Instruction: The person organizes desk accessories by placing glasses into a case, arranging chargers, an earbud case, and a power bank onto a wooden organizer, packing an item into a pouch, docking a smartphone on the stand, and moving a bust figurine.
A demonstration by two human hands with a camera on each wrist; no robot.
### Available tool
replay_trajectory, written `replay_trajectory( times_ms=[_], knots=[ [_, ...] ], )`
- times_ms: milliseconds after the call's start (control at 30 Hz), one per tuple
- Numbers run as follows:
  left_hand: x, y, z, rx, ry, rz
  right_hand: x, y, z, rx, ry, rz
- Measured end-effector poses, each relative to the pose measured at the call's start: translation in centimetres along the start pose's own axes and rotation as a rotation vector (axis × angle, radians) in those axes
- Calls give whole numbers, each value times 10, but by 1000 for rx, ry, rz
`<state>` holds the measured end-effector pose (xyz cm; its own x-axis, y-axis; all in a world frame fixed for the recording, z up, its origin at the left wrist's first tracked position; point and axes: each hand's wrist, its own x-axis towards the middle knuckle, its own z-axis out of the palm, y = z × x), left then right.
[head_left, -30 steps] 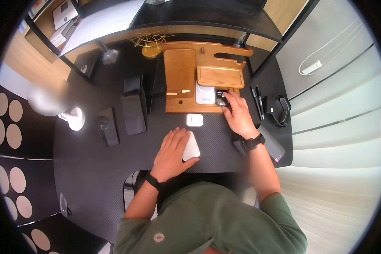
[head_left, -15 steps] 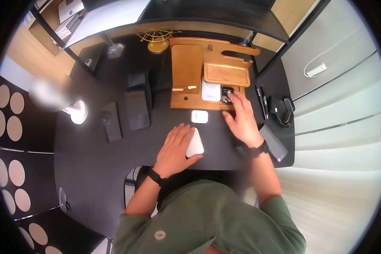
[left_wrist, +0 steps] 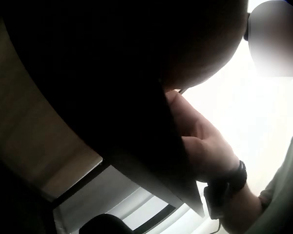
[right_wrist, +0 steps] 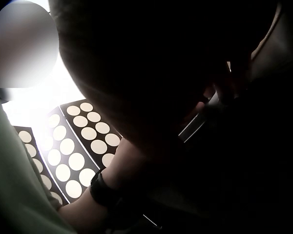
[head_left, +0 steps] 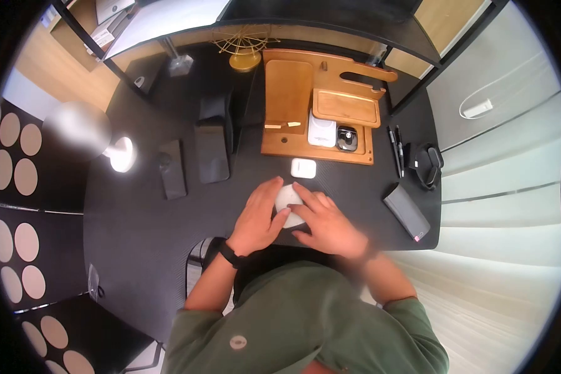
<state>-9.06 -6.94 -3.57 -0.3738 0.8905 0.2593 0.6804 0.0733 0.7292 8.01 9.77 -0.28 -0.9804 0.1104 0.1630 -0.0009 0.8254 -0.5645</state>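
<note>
A white rounded slab (head_left: 281,198) lies between both hands near the desk's front edge in the head view, partly covered by fingers. My left hand (head_left: 257,216) holds it from the left, its thumb bent over the face. From the right, my right hand (head_left: 326,224) reaches over it, fingertips on the face and far edge, thumb by the near edge. Just beyond lies a small white earbud case (head_left: 303,168). In the dark right wrist view, a pale edge of the slab (right_wrist: 194,127) shows beside fingers.
A wooden desk stand (head_left: 280,149) at the back bears a white block (head_left: 322,132) and an open black case (head_left: 347,139). Pens (head_left: 396,151), a black strap (head_left: 427,165) and a grey slab (head_left: 407,212) lie right. Dark slabs (head_left: 212,154) and a lamp (head_left: 123,154) stand left.
My right hand has left the black case on the wooden stand and come down to the white slab. My left thumb has moved onto the slab's face.
</note>
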Motion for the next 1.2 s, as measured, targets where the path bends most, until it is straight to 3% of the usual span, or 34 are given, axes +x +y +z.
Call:
replay_trajectory(
  times_ms=[133, 400, 533, 700, 733, 833, 867, 933, 1067, 1200],
  knots=[
    [5, 6, 2, 137, -24, 39, -1, -1, -2, -16, -8, 11],
    [3, 6, 0, 119, -33, 21, -2, -13, 16, -103, 105, 200],
    [1, 5, 1, 106, -27, 9, -7, -16, 4, -227, 153, 180],
    [0, 5, -1, 107, -7, 28, -5, -1, -9, -105, 69, 76],
    [0, 6, -2, 75, -18, 14, -4, 1, -21, -108, 68, 72],
    [-1, 3, -3, 65, -43, 12, 5, 7, -71, 82, -157, 128],
    [-1, 4, -4, 64, -41, 13, 7, 14, -85, 60, -140, 98],
    [0, 8, -8, 78, -76, 7, 15, 19, -115, 71, -146, 223],
    [1, 7, -6, 69, -70, -1, 37, 65, -143, -41, 144, 216],
    [0, 7, -6, 98, -73, 23, 65, 100, -155, -129, 186, 221]
  ],
)
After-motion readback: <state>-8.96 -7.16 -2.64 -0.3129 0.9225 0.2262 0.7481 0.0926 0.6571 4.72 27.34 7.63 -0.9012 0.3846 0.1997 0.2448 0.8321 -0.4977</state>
